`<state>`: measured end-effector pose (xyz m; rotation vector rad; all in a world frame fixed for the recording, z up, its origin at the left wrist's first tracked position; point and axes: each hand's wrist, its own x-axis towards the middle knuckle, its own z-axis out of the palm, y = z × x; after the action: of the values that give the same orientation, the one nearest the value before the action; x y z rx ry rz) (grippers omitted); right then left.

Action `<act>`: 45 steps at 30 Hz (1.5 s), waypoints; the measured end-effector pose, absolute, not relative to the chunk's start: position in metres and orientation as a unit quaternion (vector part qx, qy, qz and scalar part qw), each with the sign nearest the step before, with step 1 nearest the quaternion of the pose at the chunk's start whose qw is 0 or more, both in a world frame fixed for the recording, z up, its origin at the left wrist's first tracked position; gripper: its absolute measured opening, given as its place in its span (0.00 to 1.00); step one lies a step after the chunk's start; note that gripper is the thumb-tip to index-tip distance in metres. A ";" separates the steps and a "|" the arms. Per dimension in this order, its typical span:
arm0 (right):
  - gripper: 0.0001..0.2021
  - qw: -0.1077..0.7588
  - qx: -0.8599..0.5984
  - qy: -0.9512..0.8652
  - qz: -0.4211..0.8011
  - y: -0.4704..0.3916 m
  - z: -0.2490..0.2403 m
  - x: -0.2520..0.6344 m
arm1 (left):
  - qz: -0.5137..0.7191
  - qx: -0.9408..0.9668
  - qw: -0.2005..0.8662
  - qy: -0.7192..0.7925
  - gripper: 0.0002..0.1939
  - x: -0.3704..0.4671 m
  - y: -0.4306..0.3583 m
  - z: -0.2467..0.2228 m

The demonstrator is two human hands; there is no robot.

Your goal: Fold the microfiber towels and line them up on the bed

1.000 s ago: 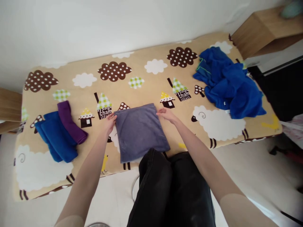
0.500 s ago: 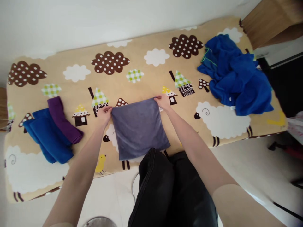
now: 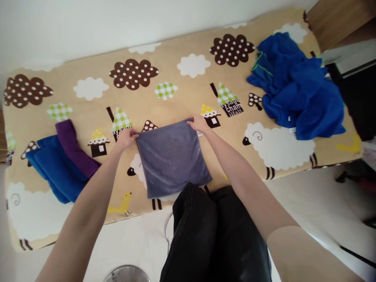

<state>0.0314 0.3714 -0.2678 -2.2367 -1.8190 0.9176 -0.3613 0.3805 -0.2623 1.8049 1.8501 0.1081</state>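
Observation:
A grey towel (image 3: 173,158) lies spread out as a near-square on the patterned bed sheet (image 3: 176,107), its near edge by my knees. My left hand (image 3: 127,138) pinches its far left corner. At the far right corner, my right hand (image 3: 197,123) has its fingers closed on the fabric, and a small white tag shows just below that hand. To the left lie a folded blue towel (image 3: 55,164) and a rolled or folded purple towel (image 3: 73,147) resting against it; my left forearm partly covers both.
A crumpled heap of blue cloth (image 3: 302,86) with green edging sits at the right end of the bed. A wooden cabinet (image 3: 343,21) stands at the back right, and a white wall (image 3: 117,27) runs behind. A round metal stool seat (image 3: 127,274) shows on the floor below.
The view has shifted slightly. Both hands keep hold of the grey towel's far corners, and the far edge has moved a little to the left.

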 end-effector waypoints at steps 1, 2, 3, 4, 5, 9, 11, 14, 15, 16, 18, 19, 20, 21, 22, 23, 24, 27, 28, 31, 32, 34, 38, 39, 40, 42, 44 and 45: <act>0.16 0.075 -0.750 -0.592 0.285 0.372 -0.267 0.029 | 0.068 0.662 0.259 0.700 0.07 -0.358 0.381 -0.261; 0.18 0.095 -0.761 -0.586 0.263 0.371 -0.265 0.024 | 0.099 0.650 0.240 0.714 0.10 -0.352 0.379 -0.260; 0.20 0.115 -0.768 -0.583 0.237 0.369 -0.263 0.018 | 0.130 0.640 0.215 0.726 0.13 -0.343 0.375 -0.258; 0.21 0.131 -0.769 -0.589 0.210 0.364 -0.261 0.010 | 0.158 0.635 0.183 0.734 0.16 -0.332 0.368 -0.256; 0.23 0.144 -0.761 -0.606 0.183 0.358 -0.259 0.000 | 0.179 0.637 0.150 0.734 0.19 -0.319 0.359 -0.255; 0.28 0.167 -0.625 -0.749 0.146 0.318 -0.259 -0.032 | 0.179 0.744 0.107 0.635 0.27 -0.272 0.314 -0.258; 0.29 0.151 -0.552 -0.802 0.170 0.302 -0.268 -0.032 | 0.147 0.784 0.139 0.586 0.30 -0.267 0.298 -0.267; 0.31 0.125 -0.596 -0.771 0.188 0.298 -0.282 -0.016 | 0.135 0.750 0.164 0.626 0.35 -0.276 0.293 -0.280; 0.31 0.122 -0.630 -0.743 0.187 0.300 -0.285 -0.012 | 0.137 0.733 0.168 0.644 0.36 -0.279 0.294 -0.282; 0.32 0.122 -0.660 -0.718 0.185 0.303 -0.285 -0.010 | 0.140 0.721 0.171 0.657 0.37 -0.280 0.294 -0.282; 0.32 0.126 -0.681 -0.698 0.181 0.302 -0.282 -0.014 | 0.143 0.714 0.173 0.663 0.37 -0.274 0.290 -0.279; 0.32 0.128 -0.673 -0.706 0.182 0.297 -0.279 -0.019 | 0.143 0.718 0.173 0.659 0.37 -0.267 0.286 -0.277; 0.32 0.127 -0.652 -0.724 0.186 0.289 -0.276 -0.025 | 0.143 0.725 0.173 0.651 0.37 -0.259 0.279 -0.276; 0.32 0.124 -0.621 -0.749 0.195 0.279 -0.275 -0.030 | 0.139 0.736 0.177 0.639 0.37 -0.251 0.271 -0.275; 0.32 0.118 -0.589 -0.773 0.205 0.268 -0.274 -0.034 | 0.133 0.749 0.183 0.623 0.37 -0.244 0.263 -0.276; 0.32 0.111 -0.570 -0.786 0.214 0.258 -0.274 -0.036 | 0.126 0.759 0.190 0.609 0.37 -0.239 0.256 -0.277; 0.32 0.106 -0.570 -0.785 0.217 0.249 -0.275 -0.035 | 0.121 0.766 0.194 0.601 0.36 -0.235 0.249 -0.278; 0.31 0.103 -0.642 -0.733 0.198 0.233 -0.275 -0.025 | 0.113 0.767 0.196 0.600 0.36 -0.236 0.236 -0.278; 0.31 0.105 -0.660 -0.719 0.191 0.230 -0.273 -0.022 | 0.113 0.764 0.192 0.605 0.36 -0.238 0.232 -0.275; 0.31 0.114 -0.661 -0.718 0.184 0.221 -0.265 -0.019 | 0.113 0.770 0.183 0.600 0.34 -0.241 0.211 -0.260; 0.30 0.117 -0.653 -0.725 0.187 0.216 -0.263 -0.020 | 0.113 0.776 0.182 0.593 0.33 -0.242 0.200 -0.256; 0.29 0.115 -0.629 -0.742 0.200 0.204 -0.263 -0.020 | 0.109 0.785 0.184 0.582 0.33 -0.246 0.174 -0.253; 0.31 0.100 -0.634 -0.737 0.211 0.199 -0.271 -0.010 | 0.100 0.762 0.182 0.613 0.33 -0.270 0.122 -0.268; 0.31 0.100 -0.647 -0.727 0.205 0.205 -0.274 -0.007 | 0.100 0.757 0.179 0.620 0.33 -0.277 0.112 -0.273; 0.32 0.101 -0.659 -0.719 0.198 0.214 -0.276 -0.004 | 0.101 0.754 0.176 0.625 0.33 -0.284 0.105 -0.277; 0.32 0.100 -0.675 -0.706 0.190 0.239 -0.280 0.001 | 0.102 0.748 0.174 0.632 0.33 -0.293 0.097 -0.283; 0.32 0.096 -0.681 -0.700 0.193 0.268 -0.283 0.003 | 0.100 0.744 0.178 0.636 0.35 -0.296 0.096 -0.286; 0.32 0.095 -0.681 -0.699 0.195 0.282 -0.285 0.003 | 0.098 0.743 0.181 0.637 0.36 -0.296 0.097 -0.288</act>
<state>0.0033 0.2824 -0.2847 -2.0197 -2.0721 0.5772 -0.2960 0.0971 -0.2876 2.0987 1.7998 0.2762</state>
